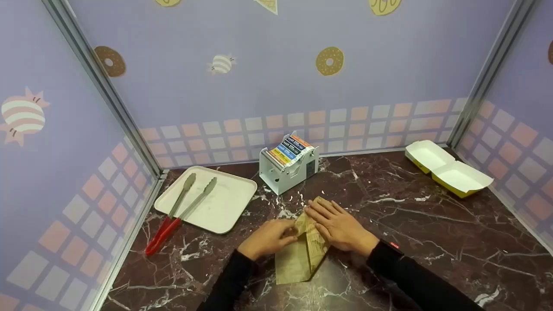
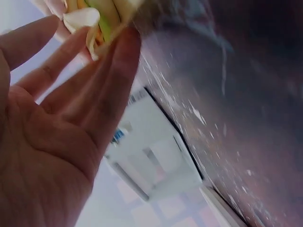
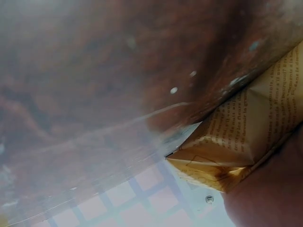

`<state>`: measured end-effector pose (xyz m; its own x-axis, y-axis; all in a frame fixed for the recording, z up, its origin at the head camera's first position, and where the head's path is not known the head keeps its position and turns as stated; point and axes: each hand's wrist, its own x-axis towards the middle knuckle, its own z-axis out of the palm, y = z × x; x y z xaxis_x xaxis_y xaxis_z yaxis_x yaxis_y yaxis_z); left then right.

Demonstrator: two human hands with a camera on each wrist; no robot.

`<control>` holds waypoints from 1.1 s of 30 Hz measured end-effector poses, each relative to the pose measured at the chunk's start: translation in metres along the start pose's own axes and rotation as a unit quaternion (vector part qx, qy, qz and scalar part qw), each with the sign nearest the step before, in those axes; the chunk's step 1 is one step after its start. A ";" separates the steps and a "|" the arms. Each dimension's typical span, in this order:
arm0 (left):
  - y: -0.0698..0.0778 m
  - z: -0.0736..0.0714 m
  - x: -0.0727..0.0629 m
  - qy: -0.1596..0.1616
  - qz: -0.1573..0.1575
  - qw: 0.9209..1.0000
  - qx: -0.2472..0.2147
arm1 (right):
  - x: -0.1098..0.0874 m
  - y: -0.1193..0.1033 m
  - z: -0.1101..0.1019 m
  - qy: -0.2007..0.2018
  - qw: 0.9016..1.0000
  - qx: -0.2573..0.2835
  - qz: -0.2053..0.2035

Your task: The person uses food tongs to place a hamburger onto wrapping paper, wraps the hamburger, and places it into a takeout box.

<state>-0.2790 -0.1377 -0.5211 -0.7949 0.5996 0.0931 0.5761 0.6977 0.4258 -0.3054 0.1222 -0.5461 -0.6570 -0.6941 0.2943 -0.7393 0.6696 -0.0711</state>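
A brown printed wrapping paper (image 1: 293, 264) lies on the table, folded over lengthwise. My right hand (image 1: 341, 226) rests on its right side with the fingers extended across the fold. At the left edge of the paper is my left hand (image 1: 268, 236), its fingertips touching the upper left part. The left wrist view shows those fingers fairly straight against food (image 2: 108, 16) with pale layers and a green strip; the rest of it is hidden. In the right wrist view the folded paper end (image 3: 227, 156) shows printed lettering and creases beside the right hand.
A white label dispenser (image 1: 287, 166) with coloured rolls stands behind the hands. To the left, tongs with red handles (image 1: 162, 237) lie partly across a cream tray (image 1: 229, 203). An opened yellow and white takeaway box (image 1: 460, 177) sits at the back right, near the wall.
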 end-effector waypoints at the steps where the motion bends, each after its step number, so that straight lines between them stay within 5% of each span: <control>1: 0.004 0.003 -0.002 0.003 -0.010 1.000 0.008 | 0.000 -0.001 0.001 -0.001 1.000 -0.001 0.001; 9: 0.041 0.027 -0.027 -0.021 -0.078 0.994 0.075 | 0.000 -0.001 0.000 -0.014 1.000 0.001 0.007; 14: 0.054 0.037 -0.029 -0.018 -0.085 0.987 0.135 | 0.000 0.001 0.000 -0.019 1.000 0.002 0.010; 18: 0.058 0.043 -0.030 -0.011 -0.065 0.973 0.222 | 0.000 0.001 0.001 -0.013 1.000 0.005 0.006; 25: 0.056 0.041 -0.038 -0.033 -0.013 0.962 0.272 | 0.000 0.000 0.002 -0.016 1.000 0.005 0.006; 30: 0.055 0.038 -0.039 -0.071 0.042 0.937 0.339 | 0.000 0.000 0.002 -0.007 1.000 0.006 0.005; 33: 0.054 0.036 -0.039 -0.079 0.053 0.942 0.321 | -0.001 0.000 0.002 -0.008 1.000 0.007 0.009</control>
<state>-0.2094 -0.1090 -0.5343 -0.7169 0.6952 -0.0519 0.6879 0.6933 -0.2147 -0.3053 0.1221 -0.5479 -0.6726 -0.6863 0.2768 -0.7291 0.6786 -0.0889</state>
